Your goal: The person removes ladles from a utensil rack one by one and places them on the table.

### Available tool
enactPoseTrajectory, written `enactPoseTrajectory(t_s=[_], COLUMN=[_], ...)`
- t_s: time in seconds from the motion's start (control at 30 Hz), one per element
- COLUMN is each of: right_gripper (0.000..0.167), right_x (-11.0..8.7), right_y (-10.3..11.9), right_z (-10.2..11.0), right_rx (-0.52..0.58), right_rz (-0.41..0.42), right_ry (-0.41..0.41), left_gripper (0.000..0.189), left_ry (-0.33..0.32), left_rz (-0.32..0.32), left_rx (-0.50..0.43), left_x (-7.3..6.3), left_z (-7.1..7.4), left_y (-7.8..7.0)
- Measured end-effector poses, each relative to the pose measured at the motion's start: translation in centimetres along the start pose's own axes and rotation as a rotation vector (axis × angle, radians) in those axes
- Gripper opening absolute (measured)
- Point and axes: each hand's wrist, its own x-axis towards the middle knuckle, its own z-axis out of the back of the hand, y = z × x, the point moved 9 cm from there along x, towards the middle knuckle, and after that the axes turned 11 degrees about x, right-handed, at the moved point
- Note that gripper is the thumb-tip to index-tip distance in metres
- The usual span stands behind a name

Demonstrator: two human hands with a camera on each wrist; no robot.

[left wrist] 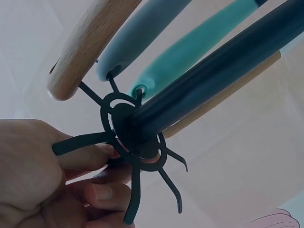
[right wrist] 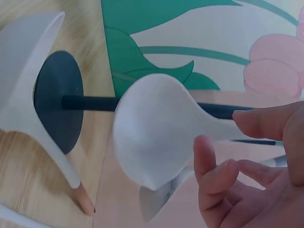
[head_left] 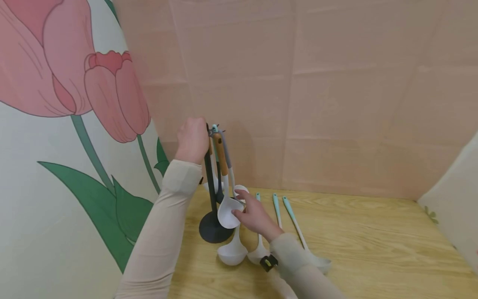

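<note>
My left hand (head_left: pixel 193 140) grips the top of a black utensil stand (head_left: pixel 210 182). From below, the left wrist view shows its fingers curled behind the stand's hook ring (left wrist: pixel 108 121). A white ladle (head_left: pixel 228 212) with a wooden handle hangs from a hook, in front of the pole. Beside its bowl is my right hand (head_left: pixel 257 218), fingers spread and loosely bent. In the right wrist view the thumb (right wrist: pixel 266 121) lies close to the ladle's neck; contact cannot be told. More utensils hang behind, with a grey-blue handle (left wrist: pixel 142 38) and a turquoise handle (left wrist: pixel 199 45).
On the wooden table (head_left: pixel 373 241) lies a white ladle (head_left: pixel 233 252) near the stand's round base (head_left: pixel 210 230). Turquoise-handled utensils lie to its right, one with its handle (head_left: pixel 290 209) pointing to the back. A pink-covered wall (head_left: pixel 336 104) stands behind; a tulip-printed panel (head_left: pixel 37 207) is at left.
</note>
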Motion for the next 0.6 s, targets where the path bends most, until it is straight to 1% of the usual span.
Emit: enactPoseTrajectory(t_s=[0.07, 0.17, 0.27, 0.4, 0.6], right_gripper=[0.062, 0.064, 0.063, 0.058, 0.052], right_x=[0.2, 0.4, 0.4, 0.4, 0.4], right_y=[0.4, 0.8, 0.8, 0.8, 1.1], right_z=[-0.4, -1.0, -1.6, -2.2, -2.5], right_rx=[0.031, 0.082, 0.127, 0.163, 0.170], right_rz=[0.027, 0.046, 0.031, 0.015, 0.015], right_ry=[0.013, 0.040, 0.061, 0.061, 0.052], left_gripper=[0.013, 0.014, 0.014, 0.012, 0.013], left_ry=[-0.003, -0.014, -0.011, 0.008, 0.013], left_rz=[-0.001, -0.004, 0.004, 0.013, 0.011], left_rx=[0.000, -0.004, -0.011, -0.008, -0.012], left_x=[0.0, -0.1, -0.1, -0.1, -0.1], left_z=[0.0, 0.2, 0.3, 0.1, 0.1], left_y=[0.0, 0.0, 0.0, 0.1, 0.1])
